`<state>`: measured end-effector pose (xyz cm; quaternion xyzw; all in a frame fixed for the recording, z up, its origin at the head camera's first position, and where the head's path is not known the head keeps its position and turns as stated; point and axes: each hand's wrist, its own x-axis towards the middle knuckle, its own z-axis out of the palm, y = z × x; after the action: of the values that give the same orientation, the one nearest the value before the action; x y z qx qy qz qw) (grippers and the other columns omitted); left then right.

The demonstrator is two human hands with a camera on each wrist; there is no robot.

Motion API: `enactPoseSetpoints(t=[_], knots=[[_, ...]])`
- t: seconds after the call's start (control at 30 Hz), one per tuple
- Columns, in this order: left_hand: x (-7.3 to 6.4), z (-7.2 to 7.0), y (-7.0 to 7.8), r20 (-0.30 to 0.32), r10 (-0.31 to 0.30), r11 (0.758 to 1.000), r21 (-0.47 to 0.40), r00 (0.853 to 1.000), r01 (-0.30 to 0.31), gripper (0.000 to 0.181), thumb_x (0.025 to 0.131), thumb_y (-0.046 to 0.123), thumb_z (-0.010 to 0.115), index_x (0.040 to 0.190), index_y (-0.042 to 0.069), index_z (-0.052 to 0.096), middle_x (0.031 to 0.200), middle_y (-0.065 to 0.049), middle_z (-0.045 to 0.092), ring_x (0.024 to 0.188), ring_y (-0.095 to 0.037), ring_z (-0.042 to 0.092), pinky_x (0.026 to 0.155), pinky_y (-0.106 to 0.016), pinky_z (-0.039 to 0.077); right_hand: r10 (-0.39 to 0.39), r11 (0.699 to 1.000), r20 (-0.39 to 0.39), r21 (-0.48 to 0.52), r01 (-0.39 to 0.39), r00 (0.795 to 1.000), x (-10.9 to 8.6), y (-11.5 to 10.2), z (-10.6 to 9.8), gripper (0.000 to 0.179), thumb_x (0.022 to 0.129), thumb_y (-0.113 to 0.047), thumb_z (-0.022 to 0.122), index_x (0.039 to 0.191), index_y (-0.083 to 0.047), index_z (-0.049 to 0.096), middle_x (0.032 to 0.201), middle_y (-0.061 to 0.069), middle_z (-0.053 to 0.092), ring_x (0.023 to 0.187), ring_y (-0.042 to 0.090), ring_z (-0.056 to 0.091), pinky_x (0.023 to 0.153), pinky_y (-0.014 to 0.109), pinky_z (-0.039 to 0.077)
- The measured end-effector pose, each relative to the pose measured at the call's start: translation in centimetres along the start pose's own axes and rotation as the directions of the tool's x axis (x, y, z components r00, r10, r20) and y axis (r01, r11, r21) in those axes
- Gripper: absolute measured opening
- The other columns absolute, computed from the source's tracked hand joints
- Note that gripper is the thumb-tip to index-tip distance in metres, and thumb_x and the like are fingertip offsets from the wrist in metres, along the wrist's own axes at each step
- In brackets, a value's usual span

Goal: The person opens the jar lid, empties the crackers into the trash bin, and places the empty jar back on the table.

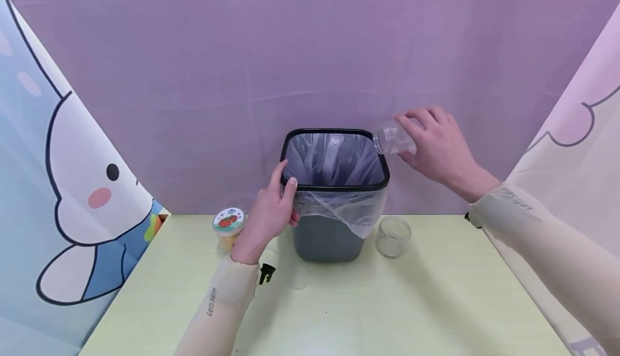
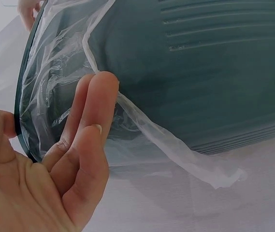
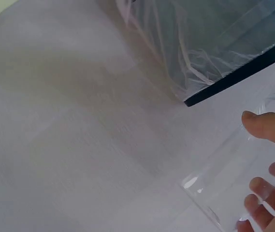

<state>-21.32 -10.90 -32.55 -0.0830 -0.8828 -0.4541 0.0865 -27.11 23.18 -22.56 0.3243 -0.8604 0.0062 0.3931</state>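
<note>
The left hand (image 1: pixel 267 209) is gripping the lined waste bin (image 1: pixel 326 240) at its eight-o'clock rim, apparently steadying it, while the right hand (image 1: pixel 438 143) is grasping a clear plastic jar (image 1: pixel 391 138) at two o'clock, mouth toward the rim.

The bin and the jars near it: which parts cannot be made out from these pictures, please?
Bottom inside the bin: head view, hidden by the near wall and the liner.
Lidded jar, lower right side: head view, behind the left hand's wrist.
Lettering on its lid: head view, too small to read.
Clear jar: right wrist view, partly covered by the right hand and cut by picture edges.
</note>
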Motion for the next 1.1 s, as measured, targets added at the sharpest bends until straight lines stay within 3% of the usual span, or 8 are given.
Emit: enactPoseSetpoints(t=[0.2, 0.37, 0.57, 0.67, 0.83, 1.1], knots=[[0.0, 0.0, 0.0, -0.002, -0.002, 1.0, -0.005, 1.0, 0.002, 0.066, 0.102, 0.063, 0.029, 0.159, 0.034, 0.012, 0.061, -0.002, 0.066, 0.05, -0.017, 0.065, 0.067, -0.041, 0.051, 0.186, 0.974, 0.106, 0.113, -0.198, 0.977, -0.9, 0.4, -0.1, 0.073, 0.071, -0.021, 0.088, 0.135, -0.003, 0.058, 0.123, 0.023, 0.059, 0.109, 0.044, 0.048, 0.089, 0.06, 0.041], [-0.1, 0.0, -0.1, 0.001, -0.004, 1.0, -0.005, 1.0, 0.004, 0.065, 0.102, 0.062, 0.029, 0.159, 0.034, 0.012, 0.061, -0.002, 0.066, 0.05, -0.017, 0.065, 0.066, -0.04, 0.051, 0.33, 0.905, 0.242, 0.193, -0.378, 0.913, -2.2, 0.7, -0.2, 0.078, 0.076, -0.029, 0.086, 0.14, -0.001, 0.052, 0.129, 0.026, 0.056, 0.116, 0.045, 0.046, 0.095, 0.061, 0.039], [-0.1, 0.0, 0.0, -0.003, -0.001, 1.0, -0.016, 1.0, 0.001, 0.063, 0.104, 0.057, 0.031, 0.159, 0.035, 0.013, 0.061, -0.003, 0.066, 0.049, -0.018, 0.065, 0.065, -0.04, 0.051, 0.417, 0.809, 0.32, 0.296, -0.508, 0.85, -4.4, 1.1, 0.9, 0.069, 0.078, -0.034, 0.085, 0.129, 0.001, 0.056, 0.114, 0.022, 0.063, 0.099, 0.039, 0.056, 0.079, 0.055, 0.045], [0.0, 0.0, 0.0, -0.003, 0.005, 1.0, -0.013, 1.0, -0.005, 0.064, 0.103, 0.06, 0.03, 0.159, 0.034, 0.013, 0.061, -0.002, 0.066, 0.05, -0.018, 0.065, 0.065, -0.04, 0.051, 0.467, 0.754, 0.354, 0.319, -0.574, 0.81, -5.9, 1.2, 1.6, 0.066, 0.08, -0.038, 0.083, 0.126, 0.001, 0.055, 0.115, 0.022, 0.062, 0.099, 0.039, 0.057, 0.079, 0.055, 0.046], [0.0, 0.0, 0.0, -0.012, 0.007, 1.0, -0.016, 1.0, -0.008, 0.061, 0.105, 0.053, 0.032, 0.159, 0.032, 0.014, 0.06, -0.002, 0.066, 0.049, -0.018, 0.065, 0.067, -0.041, 0.051, 0.52, 0.687, 0.389, 0.338, -0.643, 0.76, -8.6, 1.3, 3.3, 0.067, 0.082, -0.042, 0.081, 0.125, 0.0, 0.053, 0.12, 0.025, 0.061, 0.106, 0.043, 0.057, 0.083, 0.059, 0.046], [-0.1, 0.0, 0.0, -0.019, 0.015, 1.0, -0.016, 1.0, -0.015, 0.059, 0.106, 0.049, 0.034, 0.159, 0.031, 0.014, 0.059, -0.002, 0.066, 0.048, -0.018, 0.064, 0.068, -0.042, 0.051, 0.544, 0.643, 0.403, 0.363, -0.674, 0.736, -12.9, 1.2, 5.9, 0.065, 0.083, -0.04, 0.08, 0.124, 0.003, 0.052, 0.117, 0.027, 0.061, 0.104, 0.044, 0.057, 0.08, 0.059, 0.046]])
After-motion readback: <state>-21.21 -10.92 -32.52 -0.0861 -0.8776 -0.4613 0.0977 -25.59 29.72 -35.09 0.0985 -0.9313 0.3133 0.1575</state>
